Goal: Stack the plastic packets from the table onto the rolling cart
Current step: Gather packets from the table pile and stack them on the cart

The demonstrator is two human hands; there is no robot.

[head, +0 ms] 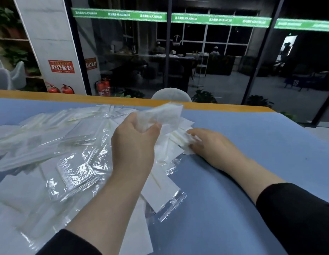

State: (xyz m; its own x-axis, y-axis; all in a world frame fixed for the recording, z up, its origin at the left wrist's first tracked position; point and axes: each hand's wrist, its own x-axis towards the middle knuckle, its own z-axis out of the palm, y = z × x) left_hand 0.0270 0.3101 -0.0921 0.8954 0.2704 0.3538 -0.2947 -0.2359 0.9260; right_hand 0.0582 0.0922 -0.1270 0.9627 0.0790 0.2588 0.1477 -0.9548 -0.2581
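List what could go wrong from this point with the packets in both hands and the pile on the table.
1. The left hand pinches a raised packet by one end only; the slick film could slip free.
2. The right hand grips a small bunch of packets at the edge of the pile; lifting it may drag overlapping neighbours along.
3. No cart is in view, so the carry would mean turning away, and loosely held packets might drop.
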